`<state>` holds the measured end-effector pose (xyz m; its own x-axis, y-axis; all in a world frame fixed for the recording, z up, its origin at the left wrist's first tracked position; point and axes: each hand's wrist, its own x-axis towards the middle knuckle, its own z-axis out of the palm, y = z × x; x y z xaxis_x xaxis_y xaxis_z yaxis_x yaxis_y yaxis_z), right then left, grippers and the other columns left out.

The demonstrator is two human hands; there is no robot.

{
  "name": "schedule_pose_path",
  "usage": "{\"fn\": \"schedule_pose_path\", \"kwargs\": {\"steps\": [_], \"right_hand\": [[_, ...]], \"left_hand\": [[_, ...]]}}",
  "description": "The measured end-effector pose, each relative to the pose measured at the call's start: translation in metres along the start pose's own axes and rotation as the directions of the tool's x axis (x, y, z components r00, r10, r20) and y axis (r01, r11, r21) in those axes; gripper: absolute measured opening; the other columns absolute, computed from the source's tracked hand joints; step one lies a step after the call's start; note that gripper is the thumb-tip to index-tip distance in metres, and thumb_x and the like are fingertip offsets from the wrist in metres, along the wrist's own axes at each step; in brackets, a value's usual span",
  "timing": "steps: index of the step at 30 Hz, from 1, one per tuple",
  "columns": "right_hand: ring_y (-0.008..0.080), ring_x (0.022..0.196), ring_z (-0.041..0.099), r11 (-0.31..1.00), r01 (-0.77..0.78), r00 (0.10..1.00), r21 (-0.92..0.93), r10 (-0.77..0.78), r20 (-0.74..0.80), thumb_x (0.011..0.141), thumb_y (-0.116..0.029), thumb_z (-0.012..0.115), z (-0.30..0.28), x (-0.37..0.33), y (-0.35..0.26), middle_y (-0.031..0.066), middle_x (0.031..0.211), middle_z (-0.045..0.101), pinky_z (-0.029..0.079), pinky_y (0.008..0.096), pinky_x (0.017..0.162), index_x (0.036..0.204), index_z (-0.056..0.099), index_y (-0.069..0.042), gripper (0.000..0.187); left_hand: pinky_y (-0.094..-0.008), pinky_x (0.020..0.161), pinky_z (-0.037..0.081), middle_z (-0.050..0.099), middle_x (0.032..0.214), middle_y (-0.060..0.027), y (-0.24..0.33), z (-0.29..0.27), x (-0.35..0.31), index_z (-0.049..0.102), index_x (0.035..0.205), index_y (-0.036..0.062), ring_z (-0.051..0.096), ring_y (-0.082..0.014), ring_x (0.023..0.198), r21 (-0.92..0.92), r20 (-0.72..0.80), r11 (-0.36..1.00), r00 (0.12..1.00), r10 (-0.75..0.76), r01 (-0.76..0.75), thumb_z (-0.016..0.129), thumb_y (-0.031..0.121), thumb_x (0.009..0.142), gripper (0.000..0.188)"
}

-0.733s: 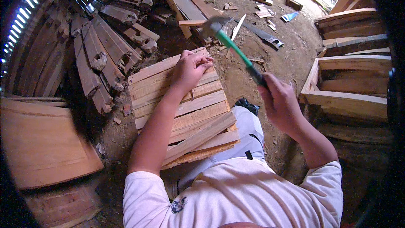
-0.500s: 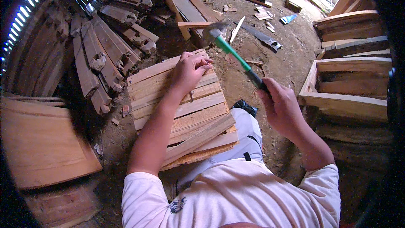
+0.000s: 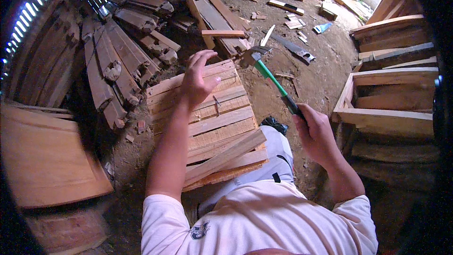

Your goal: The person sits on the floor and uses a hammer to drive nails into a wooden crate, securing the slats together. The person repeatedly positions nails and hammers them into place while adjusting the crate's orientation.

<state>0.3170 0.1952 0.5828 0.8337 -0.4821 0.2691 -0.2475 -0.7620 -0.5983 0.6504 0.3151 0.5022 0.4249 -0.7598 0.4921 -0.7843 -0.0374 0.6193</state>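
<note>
Over the far edge of the slatted wooden panel (image 3: 222, 125), the left hand (image 3: 197, 79) has been opened from its pinch near the right corner, apparently freeing that spot, while the hammer (image 3: 268, 75) is gripped by the right hand (image 3: 311, 125), head beside that corner.

Pale short-sleeved shirt over light grey trousers

On my feed the shirt (image 3: 273, 219) is a pale cream-pink, creased in soft folds across the front. I see a short left sleeve (image 3: 163, 217) and a short right sleeve (image 3: 354, 215), both of the same cloth. A small dark emblem (image 3: 200, 230) sits on the left of the chest, too small for me to make out. The trousers (image 3: 277, 146) are light grey, marked by a black tab (image 3: 276, 177) and a dark curved line. The left hand (image 3: 196, 85) and right hand (image 3: 312, 125) are bare.
</note>
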Motion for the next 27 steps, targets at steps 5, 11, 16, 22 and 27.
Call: {"fn": "schedule_pose_path", "kwargs": {"steps": [5, 11, 16, 22, 27], "right_hand": [[0.0463, 0.074, 0.063, 0.998, -0.021, 0.998, -0.057, 0.024, 0.057, 0.098, -0.011, 0.062, -0.002, 0.012, -0.007, 0.0246, 0.079, 0.062, 0.048, 0.048, 0.064, 0.113, 0.059, 0.002, 0.02], [0.0457, 0.074, 0.061, 0.996, -0.007, 0.995, -0.093, 0.016, 0.096, 0.099, -0.011, 0.06, 0.004, 0.023, -0.006, 0.0238, 0.079, 0.06, 0.046, 0.0478, 0.065, 0.112, 0.058, 0.002, 0.018], [0.0473, 0.073, 0.059, 0.979, 0.042, 0.997, -0.197, -0.027, 0.077, 0.1, -0.011, 0.058, -0.002, 0.029, -0.015, 0.0238, 0.078, 0.059, 0.046, 0.0493, 0.064, 0.113, 0.056, 0.002, 0.018], [0.0473, 0.075, 0.063, 0.97, -0.054, 0.976, -0.237, 0.101, 0.194, 0.1, -0.012, 0.058, -0.003, 0.035, -0.021, 0.025, 0.081, 0.063, 0.047, 0.0526, 0.065, 0.112, 0.056, 0.001, 0.018], [0.0488, 0.077, 0.064, 0.971, 0.0, 0.994, -0.238, 0.025, 0.103, 0.1, -0.011, 0.059, -0.006, 0.037, -0.024, 0.0264, 0.083, 0.064, 0.048, 0.0537, 0.066, 0.108, 0.056, 0.001, 0.015]], "left_hand": [[-0.0491, 0.114, 0.034, 0.057, 0.135, -0.0192, -0.017, 0.009, -0.024, 0.052, 0.135, 0.0035, 0.05, -0.037, 0.129, 0.584, -0.012, 0.809, 0.998, -0.067, 0.062, 0.073, 0.051, 0.083, 0.074], [-0.0491, 0.107, 0.038, 0.059, 0.126, -0.0195, -0.002, 0.003, -0.016, 0.055, 0.124, 0.0025, 0.053, -0.0369, 0.121, 0.584, 0.146, 0.802, 0.956, -0.255, 0.124, 0.068, 0.06, 0.086, 0.07], [-0.049, 0.106, 0.039, 0.059, 0.126, -0.0189, -0.014, 0.01, -0.02, 0.056, 0.122, 0.0028, 0.054, -0.0357, 0.12, 0.573, 0.102, 0.811, 0.972, -0.214, 0.119, 0.066, 0.061, 0.087, 0.069], [-0.0497, 0.105, 0.04, 0.06, 0.122, -0.0172, -0.014, 0.009, -0.021, 0.056, 0.119, 0.0034, 0.055, -0.0359, 0.117, 0.587, 0.102, 0.803, 0.975, -0.195, 0.099, 0.061, 0.06, 0.091, 0.063], [-0.0501, 0.098, 0.044, 0.063, 0.114, -0.017, -0.025, 0.014, -0.02, 0.059, 0.11, 0.0049, 0.058, -0.0361, 0.112, 0.583, 0.047, 0.804, 0.984, -0.173, 0.114, 0.049, 0.046, 0.103, 0.043]]}}
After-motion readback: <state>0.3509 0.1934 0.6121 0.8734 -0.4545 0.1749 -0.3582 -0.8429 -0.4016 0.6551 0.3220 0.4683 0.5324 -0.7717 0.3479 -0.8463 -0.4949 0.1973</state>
